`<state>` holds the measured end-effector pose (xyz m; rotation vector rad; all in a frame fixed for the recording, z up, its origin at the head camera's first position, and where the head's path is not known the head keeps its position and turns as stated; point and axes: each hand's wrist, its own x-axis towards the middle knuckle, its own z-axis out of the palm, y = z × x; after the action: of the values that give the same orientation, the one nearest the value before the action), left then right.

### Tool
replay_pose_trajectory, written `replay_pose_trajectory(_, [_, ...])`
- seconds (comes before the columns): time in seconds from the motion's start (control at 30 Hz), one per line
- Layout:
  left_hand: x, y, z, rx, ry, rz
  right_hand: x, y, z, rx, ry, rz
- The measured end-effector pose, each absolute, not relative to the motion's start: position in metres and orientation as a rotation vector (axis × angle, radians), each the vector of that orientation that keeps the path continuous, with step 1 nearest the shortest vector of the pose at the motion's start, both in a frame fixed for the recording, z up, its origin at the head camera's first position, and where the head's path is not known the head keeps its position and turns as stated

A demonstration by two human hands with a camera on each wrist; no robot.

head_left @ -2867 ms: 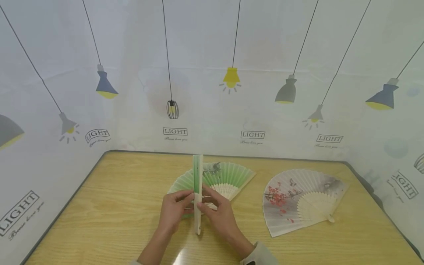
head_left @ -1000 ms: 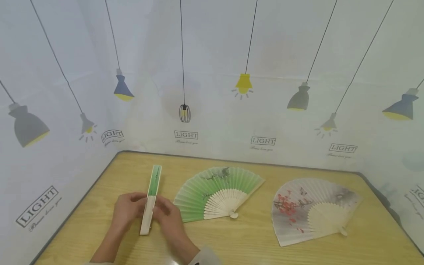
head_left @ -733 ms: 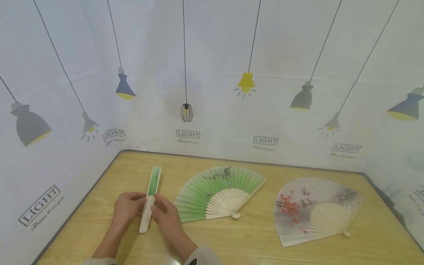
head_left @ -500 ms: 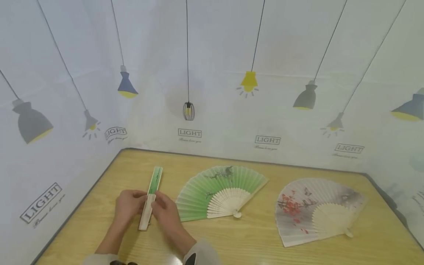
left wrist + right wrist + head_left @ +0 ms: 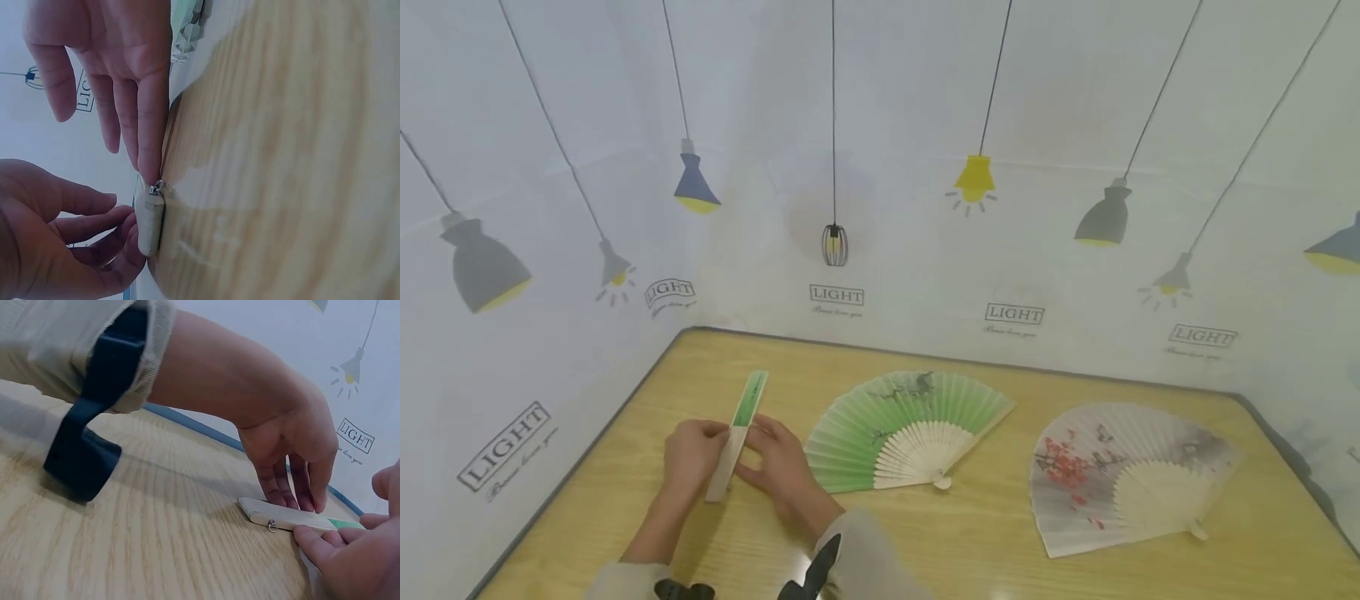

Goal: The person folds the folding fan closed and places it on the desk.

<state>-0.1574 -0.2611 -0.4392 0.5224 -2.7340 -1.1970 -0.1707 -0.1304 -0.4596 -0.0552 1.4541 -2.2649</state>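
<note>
A folded folding fan (image 5: 727, 458), pale wood with green cloth at its far end, lies lengthwise on the table. My left hand (image 5: 692, 457) is at its left side, fingertips against that edge. At the right edge my right hand (image 5: 784, 467) stands with fingers loosely extended; one fingertip touches the wood, as the left wrist view shows. That view also has the fan's butt (image 5: 150, 219) with a small metal rivet ring between the hands. Both thumbs look clear of the fan. To the right, a green folding fan (image 5: 917, 433) lies spread out.
A spread grey-white folding fan (image 5: 1127, 483) with red blossoms lies farther right. The wooden table (image 5: 970, 542) has a dark rim along the back and sides. White cloth walls (image 5: 910, 250) printed with lamps stand close behind and beside it.
The folded fan went from upright in both hands at mid-table to lying down at the left. Since half a second ago the right hand's fingers have loosened from it. The head view has shifted.
</note>
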Motion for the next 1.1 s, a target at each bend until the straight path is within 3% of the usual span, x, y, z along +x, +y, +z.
replay_pose_trajectory(1.1, [-0.153, -0.273, -0.432, 0.573, -2.672, -1.383, -0.166, -0.145, -0.464, -0.024, 1.327, -2.346])
